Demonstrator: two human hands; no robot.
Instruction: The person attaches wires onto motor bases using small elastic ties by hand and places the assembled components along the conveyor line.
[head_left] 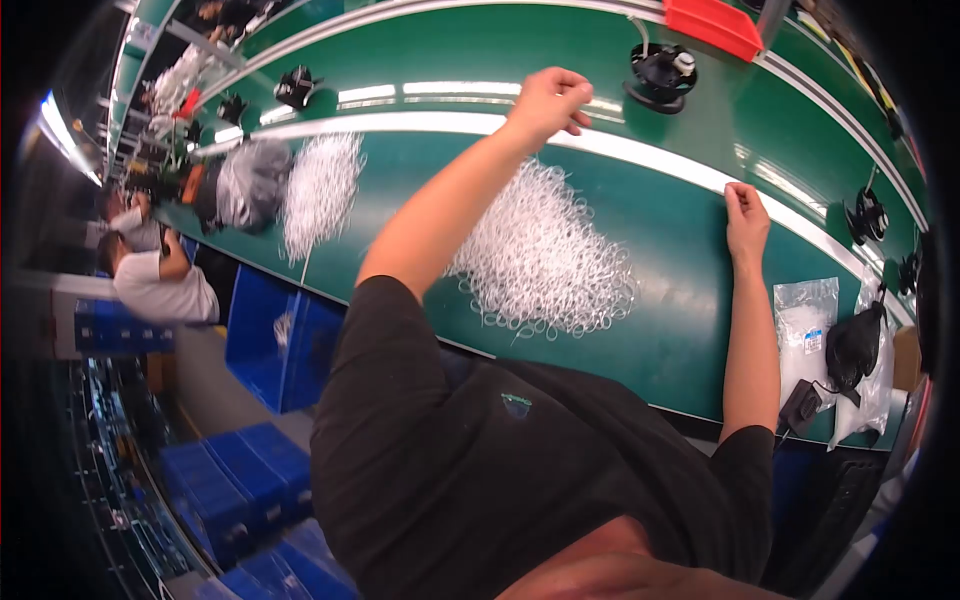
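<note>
My left hand (552,103) is raised over the near edge of the green conveyor (460,60), its fingers bent but apart, with nothing visible in them. Just below it, on the green worktable (680,310), lies a large heap of thin white loops (550,255). My right hand (747,213) is by the white rail (690,172), fingertips pressed together; whatever is between them, if anything, is too small to see. A black round device with a white top (662,78) stands on the conveyor between and beyond my hands.
Another heap of white loops (322,190) lies left, beside a grey plastic bag (252,185). Clear bags (805,335) and a black pouch (855,345) lie right. A red tray (712,28) stands at the back; blue bins (240,480) and a seated person (160,280) are left.
</note>
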